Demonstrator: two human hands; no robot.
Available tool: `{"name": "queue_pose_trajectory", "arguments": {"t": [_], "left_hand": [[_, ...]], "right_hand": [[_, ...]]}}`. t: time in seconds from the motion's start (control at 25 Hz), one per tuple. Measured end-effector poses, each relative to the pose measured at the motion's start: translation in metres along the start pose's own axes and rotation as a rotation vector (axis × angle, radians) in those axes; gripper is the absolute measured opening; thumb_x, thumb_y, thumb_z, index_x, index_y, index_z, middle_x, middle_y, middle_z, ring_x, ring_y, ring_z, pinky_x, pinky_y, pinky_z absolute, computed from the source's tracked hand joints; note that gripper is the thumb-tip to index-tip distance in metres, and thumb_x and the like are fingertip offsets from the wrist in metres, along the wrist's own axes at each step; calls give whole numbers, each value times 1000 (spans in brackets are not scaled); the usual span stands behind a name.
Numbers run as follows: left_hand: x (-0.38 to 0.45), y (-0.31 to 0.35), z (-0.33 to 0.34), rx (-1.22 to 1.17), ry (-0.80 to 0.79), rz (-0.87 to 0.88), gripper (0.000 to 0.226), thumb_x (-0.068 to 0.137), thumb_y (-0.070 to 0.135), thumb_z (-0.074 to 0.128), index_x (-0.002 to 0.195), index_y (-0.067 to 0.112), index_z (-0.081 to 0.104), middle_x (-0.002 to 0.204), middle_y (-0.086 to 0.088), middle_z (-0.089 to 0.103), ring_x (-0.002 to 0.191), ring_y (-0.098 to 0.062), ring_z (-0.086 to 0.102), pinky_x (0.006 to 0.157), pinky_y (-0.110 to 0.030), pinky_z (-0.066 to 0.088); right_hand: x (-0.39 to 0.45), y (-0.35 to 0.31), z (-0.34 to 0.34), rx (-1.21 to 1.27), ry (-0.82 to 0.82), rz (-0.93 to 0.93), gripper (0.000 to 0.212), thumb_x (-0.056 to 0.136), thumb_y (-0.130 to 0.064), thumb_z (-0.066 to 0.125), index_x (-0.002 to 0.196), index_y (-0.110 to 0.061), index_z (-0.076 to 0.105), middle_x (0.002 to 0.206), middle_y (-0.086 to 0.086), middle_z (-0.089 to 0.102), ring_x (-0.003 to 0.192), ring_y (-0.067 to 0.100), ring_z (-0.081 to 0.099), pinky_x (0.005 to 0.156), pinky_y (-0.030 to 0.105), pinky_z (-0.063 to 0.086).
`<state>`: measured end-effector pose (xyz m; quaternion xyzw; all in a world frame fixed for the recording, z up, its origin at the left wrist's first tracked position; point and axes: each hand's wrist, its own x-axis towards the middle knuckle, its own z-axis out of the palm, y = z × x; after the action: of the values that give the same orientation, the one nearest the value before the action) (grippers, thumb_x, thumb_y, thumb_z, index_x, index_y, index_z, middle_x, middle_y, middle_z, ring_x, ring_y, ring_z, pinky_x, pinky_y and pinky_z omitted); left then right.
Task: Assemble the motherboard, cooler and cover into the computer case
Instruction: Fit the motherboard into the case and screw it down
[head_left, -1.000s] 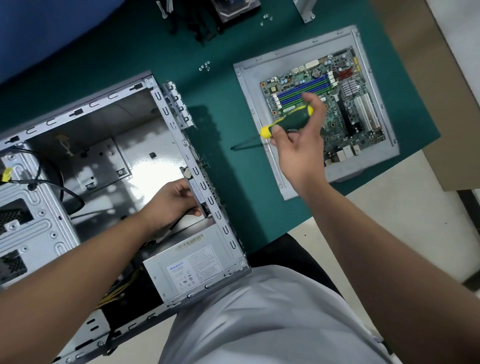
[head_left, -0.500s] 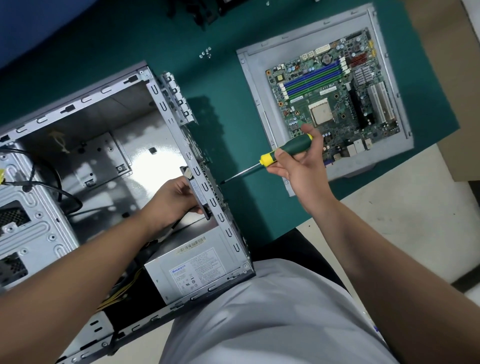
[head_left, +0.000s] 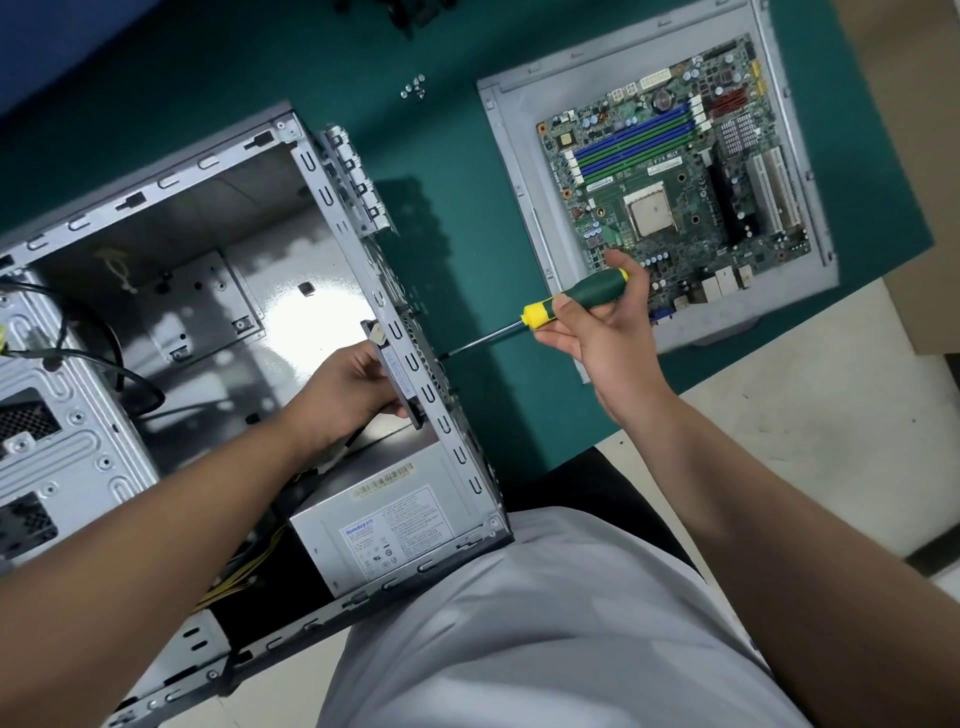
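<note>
Open grey metal computer case (head_left: 171, 171) at 9 o'clock, empty inside — green motherboard (head_left: 670, 171) unmounted at 1 o'clock; left hand (head_left: 348, 387) grips a small flat part (head_left: 397, 371), right hand (head_left: 597, 325) the green-and-yellow screwdriver (head_left: 576, 299).

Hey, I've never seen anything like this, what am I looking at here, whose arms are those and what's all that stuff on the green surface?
This is one picture from a camera worn on a person's head, looking down at their own arms. No robot is involved. On the green mat lies an open computer case with a power supply inside it. Beside it, the motherboard rests on a grey metal panel, and a few loose screws lie nearby. The left hand grips a small flat part against the inside of the case wall. The right hand holds a green and yellow screwdriver, its tip at the outside of that wall.
</note>
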<state>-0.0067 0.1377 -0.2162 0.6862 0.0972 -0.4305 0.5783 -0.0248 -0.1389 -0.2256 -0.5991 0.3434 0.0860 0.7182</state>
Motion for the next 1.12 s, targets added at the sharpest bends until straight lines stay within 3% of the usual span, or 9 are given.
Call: {"name": "queue_pose_trajectory", "arguments": {"t": [0.28,0.4,0.52,0.6,0.72,0.8,0.96,1.04,1.12], "left_hand": [[1,2,0,25,5,-21,11,91,-20,56,93,-13,64,69,-2,74,63,-15,68,68,-27,57],[1,2,1,17,9,-34,7,91,-21,56,96,-22,60,68,-3,73,62,-16,67,67,-29,57],[1,3,1,7,22,-39,8,91,-20,56,97,-25,59,68,-4,73,62,-17,67,69,-32,56],[1,2,2,-3,33,-46,8,91,-21,55,97,-25,60,68,-5,73,62,-18,68,70,-33,57],[0,1,3,-12,36,-59,8,91,-23,54,97,-24,59,67,-6,72,61,-18,67,68,-33,56],[0,2,3,-21,27,-63,9,90,-24,54,96,-22,60,66,-6,71,59,-18,66,66,-32,55],[1,1,3,-42,45,-68,8,89,-24,54,95,-22,60,68,-10,71,60,-19,66,66,-33,55],[1,1,2,-36,44,-66,7,89,-23,56,93,-21,61,70,-12,71,61,-20,66,67,-33,55],[1,1,2,-23,30,-65,14,89,-23,56,88,-12,64,70,-9,72,61,-19,67,66,-31,56]], "right_hand": [[-3,-16,-3,-57,9,56,39,96,-12,70,125,-18,45,97,17,75,85,38,77,76,40,64],[8,-35,-10,-78,27,154,17,103,-10,52,119,-11,57,111,23,71,90,34,77,79,39,64],[18,-48,-19,-78,9,197,24,101,-8,48,115,-6,67,117,25,68,94,32,76,83,37,62],[21,-52,-18,-238,7,170,19,102,-25,59,103,-10,70,96,14,74,75,22,76,69,33,61],[30,-51,-14,-668,48,83,62,97,-62,51,84,-3,62,59,5,66,44,14,57,52,29,47],[37,-53,-9,-618,67,116,53,102,-52,46,84,-4,61,71,13,73,52,16,66,55,33,54],[40,-64,-9,-118,24,251,15,100,-16,58,101,-8,71,106,16,75,90,24,77,75,33,63],[36,-63,-10,-239,12,199,19,101,-26,63,104,-10,74,99,13,76,88,25,78,72,30,63],[33,-61,-8,-660,14,86,41,103,-47,56,97,-9,72,80,9,76,73,19,77,65,32,61]]}}
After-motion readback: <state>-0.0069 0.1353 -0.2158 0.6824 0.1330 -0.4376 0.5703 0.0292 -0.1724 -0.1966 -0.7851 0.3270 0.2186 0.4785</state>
